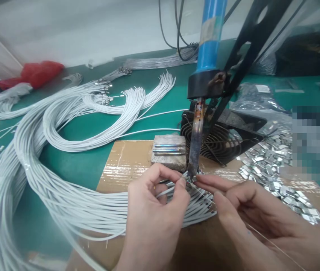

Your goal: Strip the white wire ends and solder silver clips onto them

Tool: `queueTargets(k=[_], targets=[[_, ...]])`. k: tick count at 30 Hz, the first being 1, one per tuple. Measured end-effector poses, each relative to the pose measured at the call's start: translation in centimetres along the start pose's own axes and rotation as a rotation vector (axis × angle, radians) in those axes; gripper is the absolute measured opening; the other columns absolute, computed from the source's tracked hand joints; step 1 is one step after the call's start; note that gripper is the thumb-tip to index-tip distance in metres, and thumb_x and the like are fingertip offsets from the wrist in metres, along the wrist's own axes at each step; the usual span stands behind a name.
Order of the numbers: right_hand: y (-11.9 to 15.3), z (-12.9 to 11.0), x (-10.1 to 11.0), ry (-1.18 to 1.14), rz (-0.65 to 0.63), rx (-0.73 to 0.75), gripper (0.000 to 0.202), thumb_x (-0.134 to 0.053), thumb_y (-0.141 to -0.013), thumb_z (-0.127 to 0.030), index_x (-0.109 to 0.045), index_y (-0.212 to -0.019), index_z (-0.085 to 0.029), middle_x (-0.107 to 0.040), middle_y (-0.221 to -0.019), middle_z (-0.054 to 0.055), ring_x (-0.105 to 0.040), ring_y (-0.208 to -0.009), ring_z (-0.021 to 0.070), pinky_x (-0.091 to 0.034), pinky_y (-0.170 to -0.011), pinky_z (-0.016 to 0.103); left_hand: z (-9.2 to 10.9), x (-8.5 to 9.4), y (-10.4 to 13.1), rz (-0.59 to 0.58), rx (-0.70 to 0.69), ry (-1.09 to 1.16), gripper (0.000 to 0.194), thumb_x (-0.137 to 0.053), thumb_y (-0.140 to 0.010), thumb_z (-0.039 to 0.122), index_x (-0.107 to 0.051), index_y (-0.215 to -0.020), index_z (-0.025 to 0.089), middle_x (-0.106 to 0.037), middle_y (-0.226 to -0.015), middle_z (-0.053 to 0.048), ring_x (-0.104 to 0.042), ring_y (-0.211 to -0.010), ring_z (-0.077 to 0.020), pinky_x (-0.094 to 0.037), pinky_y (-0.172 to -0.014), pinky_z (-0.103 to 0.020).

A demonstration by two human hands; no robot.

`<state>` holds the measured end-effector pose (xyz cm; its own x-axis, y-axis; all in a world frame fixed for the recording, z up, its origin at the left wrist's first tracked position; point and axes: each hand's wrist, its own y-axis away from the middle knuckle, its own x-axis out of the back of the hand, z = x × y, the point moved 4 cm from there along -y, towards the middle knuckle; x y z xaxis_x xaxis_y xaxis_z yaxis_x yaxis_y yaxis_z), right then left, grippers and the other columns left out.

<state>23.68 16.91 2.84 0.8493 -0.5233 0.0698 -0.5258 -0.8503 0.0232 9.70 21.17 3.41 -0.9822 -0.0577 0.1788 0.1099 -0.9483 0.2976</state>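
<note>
My left hand [154, 214] is closed in a pinch at what looks like the end of a white cable with a small shiny metal piece; the fingertips partly hide it. Directly above that pinch comes the dark tip of a soldering iron [196, 146] with a blue handle, held pointing down by a black stand [241, 52]. Thin solder wire [274, 242] runs through my right hand [257, 214], whose fingers are closed on it close to the tip. Beneath and behind my left hand fans out a thick bundle of white cables [92, 205].
A black fan [210, 139] with a round grille stands behind the iron, beside a grey block [169, 154] bearing solder-like rods. Loose metal pieces [278, 177] lie heaped at right on cardboard [123, 162]. More coiled cables [92, 141] cover the green table [160, 124].
</note>
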Motion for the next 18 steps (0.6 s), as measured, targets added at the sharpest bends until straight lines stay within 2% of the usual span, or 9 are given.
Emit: queueTargets(k=[5,10,13,18], targets=[[-0.1,-0.1,0.1,-0.015,-0.004,0.003,0.03,-0.079,-0.081,-0.034,-0.059,-0.062,-0.023,-0.081,-0.1,-0.002,-0.079,-0.08,0.0154,-0.064,-0.081,0.018,0.9,-0.3,-0.2,0.051,0.033,0.025,0.017,-0.072,-0.068,0.032,-0.063,-0.067,0.019,-0.063,-0.062,-0.001,-0.042,-0.049,-0.0105,-0.03,-0.045,-0.022],[-0.2,-0.2,0.0,-0.028,-0.002,0.015,0.028,-0.078,-0.081,-0.032,-0.059,-0.062,-0.024,-0.081,-0.101,-0.005,-0.079,-0.083,0.0135,-0.062,-0.08,0.014,1.1,-0.4,-0.1,0.064,0.036,0.041,0.016,-0.07,-0.067,0.032,-0.063,-0.066,0.018,-0.056,-0.055,0.002,-0.035,-0.047,-0.0088,-0.026,-0.043,-0.02],[-0.2,-0.2,0.1,-0.027,0.007,0.031,0.029,-0.079,-0.081,-0.032,-0.059,-0.062,-0.024,-0.081,-0.101,-0.003,-0.079,-0.084,0.0149,-0.063,-0.08,0.015,1.1,-0.5,-0.1,0.066,0.017,0.054,0.015,-0.071,-0.066,0.031,-0.064,-0.066,0.018,-0.051,-0.052,0.004,-0.034,-0.046,-0.0085,-0.026,-0.041,-0.019],[-0.2,-0.4,0.0,-0.01,0.017,0.03,0.031,-0.079,-0.081,-0.034,-0.058,-0.061,-0.023,-0.081,-0.101,-0.002,-0.079,-0.084,0.0146,-0.063,-0.079,0.014,1.2,-0.5,-0.2,0.061,0.007,0.051,0.016,-0.071,-0.067,0.032,-0.064,-0.066,0.018,-0.057,-0.055,0.002,-0.034,-0.046,-0.0087,-0.026,-0.042,-0.021]])
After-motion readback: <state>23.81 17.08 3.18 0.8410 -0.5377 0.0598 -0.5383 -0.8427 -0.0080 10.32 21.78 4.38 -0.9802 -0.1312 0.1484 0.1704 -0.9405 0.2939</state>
